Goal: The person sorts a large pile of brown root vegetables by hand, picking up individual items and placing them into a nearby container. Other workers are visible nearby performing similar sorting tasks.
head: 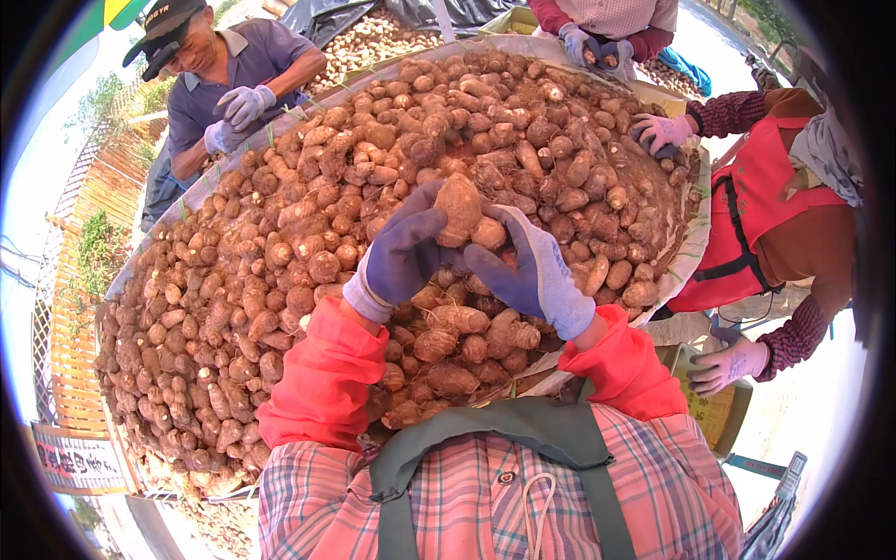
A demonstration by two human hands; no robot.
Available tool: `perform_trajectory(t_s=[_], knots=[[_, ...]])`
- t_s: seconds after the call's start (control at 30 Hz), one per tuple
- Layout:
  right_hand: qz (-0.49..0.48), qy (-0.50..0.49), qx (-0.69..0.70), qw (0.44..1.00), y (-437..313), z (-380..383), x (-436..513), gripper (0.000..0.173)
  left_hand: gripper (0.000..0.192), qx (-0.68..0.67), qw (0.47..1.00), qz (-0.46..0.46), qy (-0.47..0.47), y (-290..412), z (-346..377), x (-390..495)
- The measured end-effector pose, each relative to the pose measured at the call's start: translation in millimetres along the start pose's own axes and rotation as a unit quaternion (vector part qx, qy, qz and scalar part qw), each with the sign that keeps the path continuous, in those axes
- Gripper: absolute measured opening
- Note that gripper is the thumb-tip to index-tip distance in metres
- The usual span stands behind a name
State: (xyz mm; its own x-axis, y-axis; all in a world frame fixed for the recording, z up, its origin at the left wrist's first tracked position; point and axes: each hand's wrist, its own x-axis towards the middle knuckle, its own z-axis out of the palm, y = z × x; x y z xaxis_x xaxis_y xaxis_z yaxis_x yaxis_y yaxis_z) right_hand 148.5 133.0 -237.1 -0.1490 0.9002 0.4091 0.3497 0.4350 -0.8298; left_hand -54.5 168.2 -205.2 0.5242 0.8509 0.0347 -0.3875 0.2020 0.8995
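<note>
My left hand (406,253), in a grey-purple coated work glove, grips a large brown taro corm (458,208) from its left side. Against that corm's lower right sits a smaller taro corm (488,234), held by my gloved right hand (533,269); whether the two corms are joined cannot be told. Both hands are raised over a broad heap of taro corms (322,266), many still with hairy roots and soil. Some corms in the heap show pale cut ends. My fingertips behind the held corms are partly hidden.
A pale sheet edge (689,262) rims the heap. Gloved co-workers stand at the left (238,91), far side (602,35) and right (770,210); the right one has a hand on the heap. A yellow carton (724,413) stands at my right. More corms (374,45) lie beyond.
</note>
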Motion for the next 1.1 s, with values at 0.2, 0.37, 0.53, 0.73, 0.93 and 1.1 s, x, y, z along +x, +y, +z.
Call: perform_trajectory(t_s=[0.2, 0.37, 0.53, 0.73, 0.93, 1.1], knots=[[-0.090, 0.065, -0.165, 0.980, 4.5, -12.3, -34.3, 0.040, 0.038, 0.446, 0.879, 0.170, -0.016, -30.2, 35.8, -15.6], [0.089, 0.023, 0.011, 0.996, 1.3, -18.3, -57.3, 0.031, 0.041, 0.194, 0.968, 0.027, 0.158, -67.0, 72.1, -27.5], [0.051, 0.006, 0.077, 0.996, -8.6, -6.1, -73.3, 0.025, 0.045, 0.215, 0.935, 0.167, 0.226, -82.1, 82.4, -35.1], [0.040, 0.009, 0.132, 0.990, -18.2, 0.5, -64.7, 0.021, 0.037, 0.233, 0.928, 0.259, 0.134, -59.7, 61.2, -24.3], [0.075, 0.109, -0.105, 0.986, -6.9, -28.3, -51.6, 0.069, 0.052, 0.086, 0.981, 0.014, 0.176, -30.0, 55.7, -26.4], [0.187, 0.010, 0.296, 0.937, -19.6, -21.9, -61.9, 0.050, 0.048, 0.257, 0.966, 0.006, -0.013, -19.3, 40.7, -33.5]])
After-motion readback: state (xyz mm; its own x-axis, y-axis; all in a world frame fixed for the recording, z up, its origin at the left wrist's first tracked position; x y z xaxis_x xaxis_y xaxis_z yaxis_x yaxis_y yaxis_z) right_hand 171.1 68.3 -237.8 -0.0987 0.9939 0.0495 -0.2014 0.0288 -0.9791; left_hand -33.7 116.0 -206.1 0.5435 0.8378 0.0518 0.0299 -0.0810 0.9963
